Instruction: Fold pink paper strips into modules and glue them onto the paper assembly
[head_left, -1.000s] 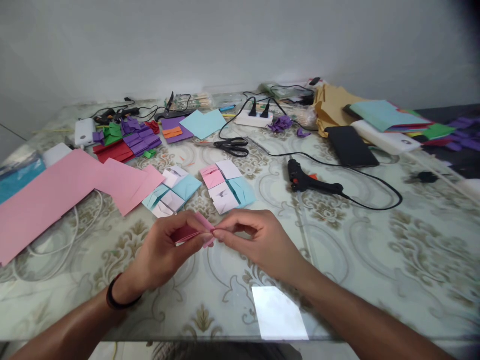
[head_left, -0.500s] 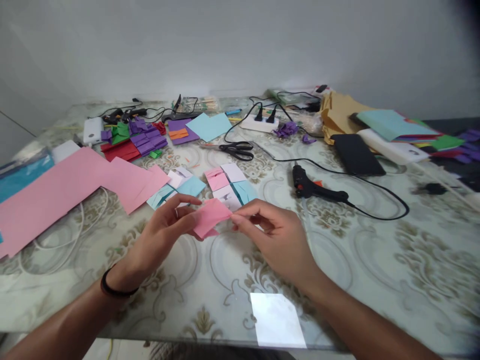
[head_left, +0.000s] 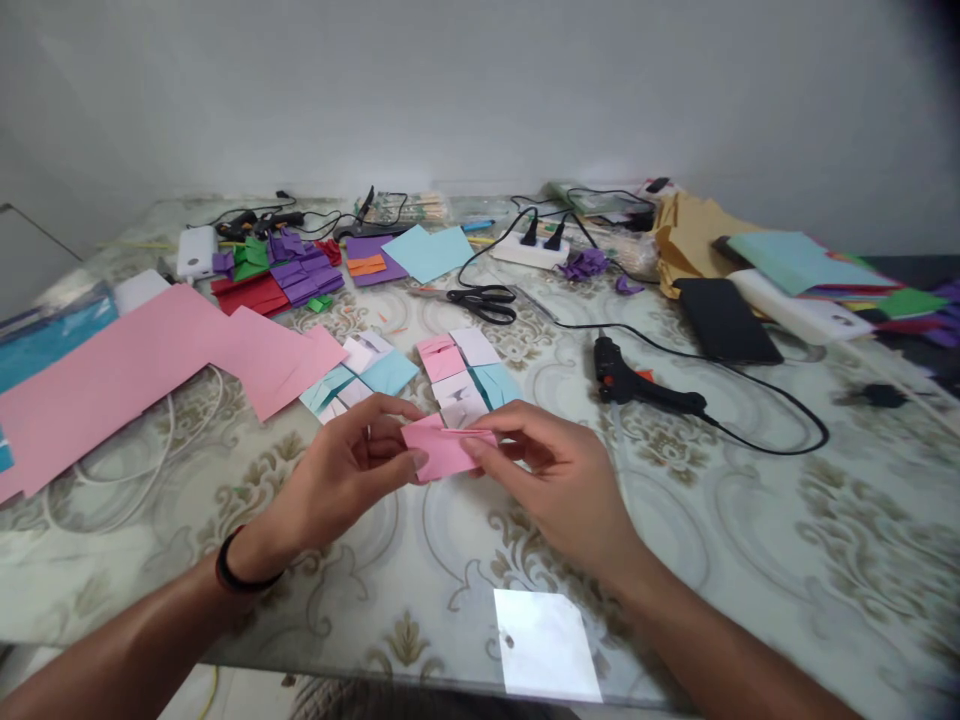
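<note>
Between my two hands is a small folded piece of pink paper [head_left: 444, 455], held just above the table. My left hand [head_left: 352, 460] pinches its left end between thumb and fingers. At the right end, my right hand [head_left: 547, 470] grips it the same way, thumb in front. A folded layer shows along its upper edge. Just beyond the hands lie two groups of folded paper squares, one of white and light blue [head_left: 390, 372], the other of pink, white and light blue [head_left: 441, 355]. The hands partly cover both groups.
Large pink sheets [head_left: 120, 380] spread over the left side. Black scissors [head_left: 487, 300] lie mid-table, and a black glue gun [head_left: 645, 385] with its cord sits to the right. A white power strip [head_left: 529, 248], purple folded papers [head_left: 304, 275] and a black phone-like slab [head_left: 727, 320] stand farther back.
The pink paper has been turned from a slanted pose to a more level one, its folded edge now up. My right hand's fingers have moved farther onto it. The view has shifted slightly.
</note>
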